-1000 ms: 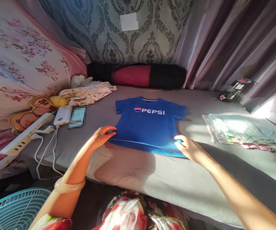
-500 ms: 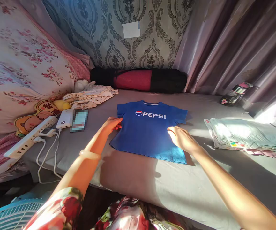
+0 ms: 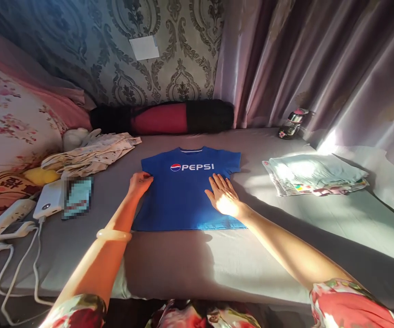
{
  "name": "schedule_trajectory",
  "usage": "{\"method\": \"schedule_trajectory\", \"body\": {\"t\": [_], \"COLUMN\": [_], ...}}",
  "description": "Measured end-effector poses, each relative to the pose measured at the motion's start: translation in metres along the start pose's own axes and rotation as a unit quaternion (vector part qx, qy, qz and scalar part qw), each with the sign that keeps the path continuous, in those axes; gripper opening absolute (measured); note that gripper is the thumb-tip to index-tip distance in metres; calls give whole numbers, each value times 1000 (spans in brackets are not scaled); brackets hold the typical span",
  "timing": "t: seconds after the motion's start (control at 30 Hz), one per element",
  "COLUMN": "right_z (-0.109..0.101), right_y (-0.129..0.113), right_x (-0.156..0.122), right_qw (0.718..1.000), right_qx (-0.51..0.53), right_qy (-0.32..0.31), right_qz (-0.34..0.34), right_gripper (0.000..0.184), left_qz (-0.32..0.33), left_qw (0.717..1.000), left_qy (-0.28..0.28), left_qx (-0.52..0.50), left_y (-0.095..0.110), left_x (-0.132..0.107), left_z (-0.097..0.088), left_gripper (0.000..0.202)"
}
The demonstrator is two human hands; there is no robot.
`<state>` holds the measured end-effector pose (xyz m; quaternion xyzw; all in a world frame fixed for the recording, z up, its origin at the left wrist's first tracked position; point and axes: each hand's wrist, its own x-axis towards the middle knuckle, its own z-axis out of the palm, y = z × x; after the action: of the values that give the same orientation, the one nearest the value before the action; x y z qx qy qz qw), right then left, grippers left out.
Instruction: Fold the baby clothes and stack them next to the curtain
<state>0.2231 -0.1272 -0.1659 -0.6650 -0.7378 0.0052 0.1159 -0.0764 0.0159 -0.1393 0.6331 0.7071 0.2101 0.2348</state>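
Note:
A blue T-shirt [image 3: 179, 196] with a white PEPSI print lies spread flat, front up, its collar pointing away from me. At its left side, just below the sleeve, my left hand [image 3: 141, 183] pinches the edge of the cloth with closed fingers. My right hand [image 3: 224, 196] rests flat on the right half of the shirt below the print, fingers stretched out and holding nothing. Sunlight falls on that hand and on the hem near it.
Folded clothes [image 3: 314, 175] lie to the right, and a bottle [image 3: 291, 124] stands behind them. On the left are a crumpled patterned cloth [image 3: 97, 152], a power bank [image 3: 48, 200], a pixelated flat item [image 3: 78, 198] and a power strip [image 3: 3, 223] with cables. A black-and-red roll [image 3: 159, 117] lies along the wall.
My right hand has gone from closed fingers at the shirt's right edge to lying flat on its front. My left hand stays at the left edge. The view has swung right.

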Motion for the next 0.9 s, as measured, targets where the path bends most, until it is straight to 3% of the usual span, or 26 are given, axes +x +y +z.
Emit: {"method": "schedule_trajectory", "body": {"t": [0.13,0.3,0.37,0.47,0.63,0.77,0.9], "right_z": [-10,-23,-25,-26,-33,-47,-57], "right_y": [1,6,6,6,8,14,27], "right_x": [-6,-29,-38,-47,-57,-58,-52], "right_qw": [999,998,999,1000,1000,998,988], "right_qx": [18,16,11,9,1,21,63], "right_qy": [-38,-59,-53,-17,23,61,67], "right_qz": [10,12,-2,-19,-21,-2,126], "right_gripper": [63,66,63,58,47,33,27], "left_qz": [38,121,166,265,423,453,463], "left_qw": [976,952,949,933,866,849,843], "left_qy": [40,63,32,-65,-189,-210,-221], "left_qx": [212,275,266,234,188,173,163], "left_y": [22,54,69,97,144,174,204], "left_x": [-19,-31,-28,-23,-29,-34,-35], "left_z": [-2,1,9,31,82,112,131], "left_gripper": [32,37,36,35,43,43,42]}}
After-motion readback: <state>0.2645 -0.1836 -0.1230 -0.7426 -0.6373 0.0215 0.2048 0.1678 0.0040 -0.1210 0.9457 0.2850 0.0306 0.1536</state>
